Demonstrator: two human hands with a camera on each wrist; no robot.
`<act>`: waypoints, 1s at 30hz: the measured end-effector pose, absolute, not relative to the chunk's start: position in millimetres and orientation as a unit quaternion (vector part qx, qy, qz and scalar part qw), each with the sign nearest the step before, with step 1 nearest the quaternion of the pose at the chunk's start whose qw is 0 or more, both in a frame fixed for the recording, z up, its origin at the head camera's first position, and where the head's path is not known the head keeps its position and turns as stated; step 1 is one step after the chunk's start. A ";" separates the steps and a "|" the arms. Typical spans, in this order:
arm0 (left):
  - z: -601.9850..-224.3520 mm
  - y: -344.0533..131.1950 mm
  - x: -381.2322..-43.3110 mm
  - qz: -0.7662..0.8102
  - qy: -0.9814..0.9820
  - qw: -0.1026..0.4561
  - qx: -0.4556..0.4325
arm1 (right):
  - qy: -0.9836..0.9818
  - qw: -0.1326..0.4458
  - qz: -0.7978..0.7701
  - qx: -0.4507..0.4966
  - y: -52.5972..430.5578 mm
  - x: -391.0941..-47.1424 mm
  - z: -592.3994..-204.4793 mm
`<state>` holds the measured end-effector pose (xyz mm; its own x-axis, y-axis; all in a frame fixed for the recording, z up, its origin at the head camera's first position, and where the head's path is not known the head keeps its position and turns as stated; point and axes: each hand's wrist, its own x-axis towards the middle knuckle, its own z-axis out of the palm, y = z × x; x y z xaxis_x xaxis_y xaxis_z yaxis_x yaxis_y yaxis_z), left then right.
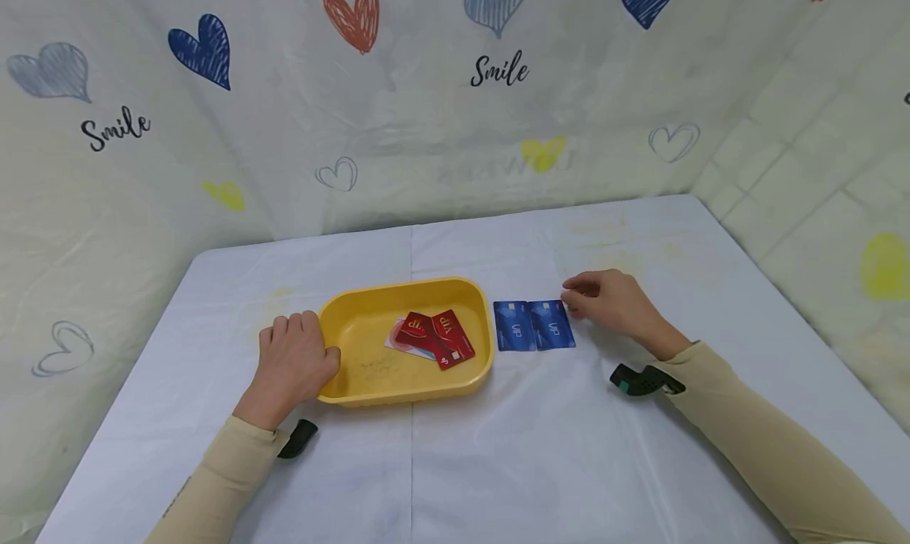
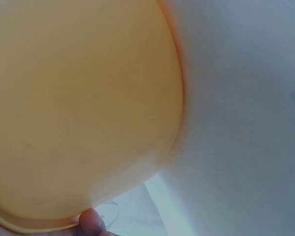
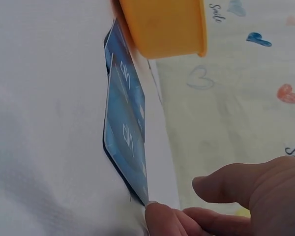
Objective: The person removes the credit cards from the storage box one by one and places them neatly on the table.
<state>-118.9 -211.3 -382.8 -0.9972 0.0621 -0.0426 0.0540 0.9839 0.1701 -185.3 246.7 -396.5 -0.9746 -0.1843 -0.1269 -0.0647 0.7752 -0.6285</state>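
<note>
A yellow plastic tray (image 1: 398, 382) stands on the table, and my left hand (image 1: 295, 362) grips its left rim, thumb on the near side. In the left wrist view the tray's outer wall (image 2: 88, 108) fills much of the picture. Inside lie two red VIP cards (image 1: 455, 345) on top of a pale pinkish card (image 1: 392, 340). To the right of the tray lie two blue VIP cards, a left one (image 1: 513, 327) and a right one (image 1: 553, 327). My right hand (image 1: 607, 303) is at the right card's far corner; a fingertip (image 3: 157, 214) touches that corner, the thumb apart.
A white cloth (image 1: 498, 465) covers the table, with a crease down its middle. Behind the table's far edge hangs a pale sheet (image 1: 419, 118) printed with hearts and "Smile". Dark devices are worn at the left wrist (image 1: 298, 439) and right wrist (image 1: 643, 380).
</note>
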 end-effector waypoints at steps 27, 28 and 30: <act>-380.3 -220.6 -124.1 0.093 0.995 0.031 0.029 | 0.938 0.029 -0.319 -0.130 218.6 -180.7 -360.0; -380.5 -220.6 -124.3 0.093 0.995 0.032 0.029 | 0.939 0.029 -0.315 -0.131 216.7 -180.4 -358.3; -380.7 -220.5 -124.6 0.094 0.995 0.034 0.030 | 0.941 0.030 -0.311 -0.131 213.1 -180.1 -355.4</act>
